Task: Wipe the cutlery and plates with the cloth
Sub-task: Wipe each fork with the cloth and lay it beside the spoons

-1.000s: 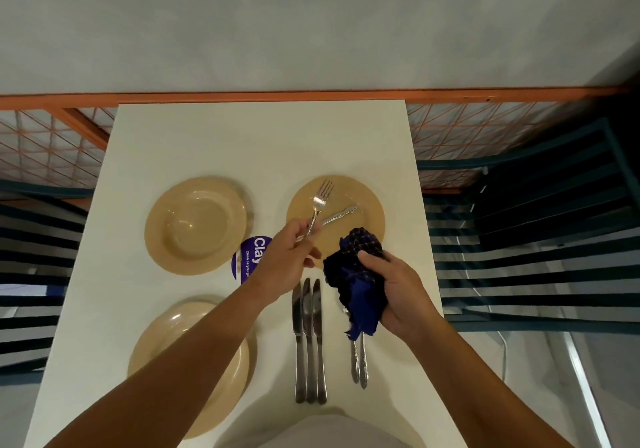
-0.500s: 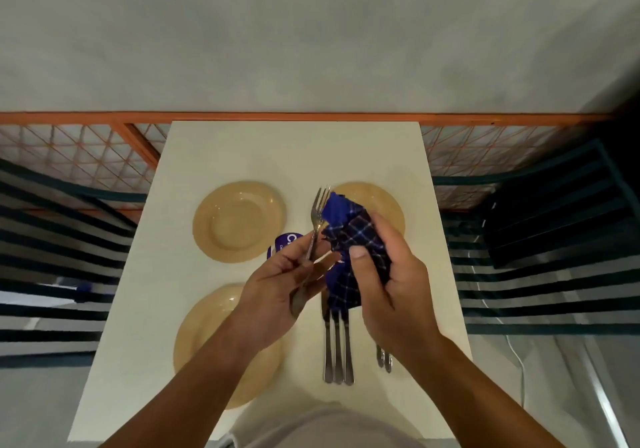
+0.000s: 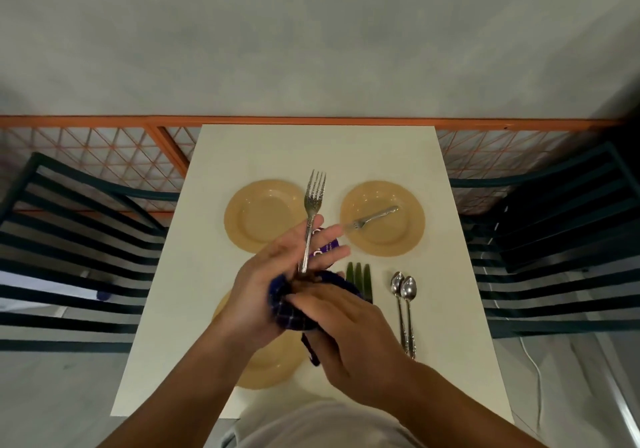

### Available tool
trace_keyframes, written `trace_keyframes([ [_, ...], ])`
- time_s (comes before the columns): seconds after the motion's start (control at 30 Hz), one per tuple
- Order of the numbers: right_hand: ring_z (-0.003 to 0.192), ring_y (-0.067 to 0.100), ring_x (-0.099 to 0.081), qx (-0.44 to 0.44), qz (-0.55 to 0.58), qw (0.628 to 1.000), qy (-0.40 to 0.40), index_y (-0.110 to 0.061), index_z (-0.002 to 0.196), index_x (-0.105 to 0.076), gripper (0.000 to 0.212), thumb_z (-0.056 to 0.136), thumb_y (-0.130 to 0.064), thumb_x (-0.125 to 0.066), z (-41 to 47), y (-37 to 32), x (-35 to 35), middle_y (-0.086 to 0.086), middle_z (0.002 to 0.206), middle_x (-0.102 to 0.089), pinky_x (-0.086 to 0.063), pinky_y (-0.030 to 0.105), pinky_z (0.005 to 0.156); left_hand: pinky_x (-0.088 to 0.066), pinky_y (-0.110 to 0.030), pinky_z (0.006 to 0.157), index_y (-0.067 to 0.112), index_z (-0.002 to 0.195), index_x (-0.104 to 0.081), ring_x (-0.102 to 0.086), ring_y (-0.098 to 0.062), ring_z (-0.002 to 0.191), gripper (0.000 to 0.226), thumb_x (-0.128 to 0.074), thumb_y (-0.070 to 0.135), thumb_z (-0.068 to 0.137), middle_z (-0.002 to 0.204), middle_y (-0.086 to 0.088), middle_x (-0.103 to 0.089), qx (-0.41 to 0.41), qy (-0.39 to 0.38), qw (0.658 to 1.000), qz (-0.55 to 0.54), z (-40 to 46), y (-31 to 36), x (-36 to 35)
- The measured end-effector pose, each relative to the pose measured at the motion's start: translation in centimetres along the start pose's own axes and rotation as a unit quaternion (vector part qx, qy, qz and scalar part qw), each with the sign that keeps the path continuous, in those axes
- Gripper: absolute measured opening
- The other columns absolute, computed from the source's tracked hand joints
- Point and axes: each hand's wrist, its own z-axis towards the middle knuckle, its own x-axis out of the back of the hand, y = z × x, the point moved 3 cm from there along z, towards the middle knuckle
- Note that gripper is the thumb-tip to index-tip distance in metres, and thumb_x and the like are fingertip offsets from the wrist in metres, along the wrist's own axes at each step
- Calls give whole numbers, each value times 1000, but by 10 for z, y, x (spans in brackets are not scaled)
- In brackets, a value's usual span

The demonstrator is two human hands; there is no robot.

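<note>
My left hand point(image 3: 277, 271) holds a silver fork point(image 3: 314, 198) upright over the table, tines pointing away. My right hand point(image 3: 349, 326) grips the blue checked cloth point(image 3: 294, 312) bunched round the fork's handle, which is hidden inside it. Two tan plates lie at the back, the left plate point(image 3: 265, 217) bare and the right plate point(image 3: 405, 236) with a second fork point(image 3: 374, 218) on it. A third plate point(image 3: 266, 364) near me is partly covered by my arms. Three knives point(image 3: 358, 272) and two spoons point(image 3: 404, 309) lie to the right of my hands.
The cream table point(image 3: 242, 149) reaches to an orange mesh railing point(image 3: 104, 156) at the back. Dark slatted chairs point(image 3: 69, 257) flank it on both sides. A purple sticker point(image 3: 327, 248) shows behind my left fingers. A white cable point(image 3: 533, 371) runs on the floor at right.
The cloth in my right hand slid from the fork's tines down to its handle. The tines now stand bare, and the fork on the back right plate shows again.
</note>
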Motion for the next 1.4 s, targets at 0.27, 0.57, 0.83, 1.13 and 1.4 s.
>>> trace_keyframes([
  [0.27,63,3,-71,-196,77,976,59,-53,114,-57,22,94,-44,-59,-2,9,34,-21,78,-71,-60,30,58,-55,-25,69,30,119,-70,-70,-19,78,42,-43,0,107,101,-4,-79,-65,54,949,303,-20,25,18],
  [0.57,92,13,-62,-67,-86,960,259,-4,110,-74,24,92,-20,-69,34,-11,64,9,105,-62,-52,19,78,-35,-27,48,25,120,-70,-33,-31,47,30,-51,8,105,96,0,-81,-119,38,935,333,-47,44,26],
  [0.83,79,16,-62,-55,-80,967,234,-5,107,-75,22,94,-22,-69,52,-5,26,8,95,-66,-54,34,66,-31,-28,49,34,111,-77,-28,-26,48,41,-50,4,105,93,2,-81,-80,41,939,333,-66,46,27],
  [1.13,88,9,-61,-132,-85,935,319,-6,110,-72,17,97,-17,-71,58,-4,55,6,102,-65,-49,13,74,-30,-20,43,20,124,-71,-27,-10,42,31,-47,8,107,95,-2,-81,-72,118,951,277,-74,42,35],
  [1.4,87,13,-62,-31,-122,975,184,-6,114,-74,21,96,-16,-70,55,-1,25,8,103,-66,-54,28,74,-29,-21,43,20,124,-71,-28,-11,44,31,-47,11,108,95,-3,-81,-55,95,958,265,-81,35,32],
])
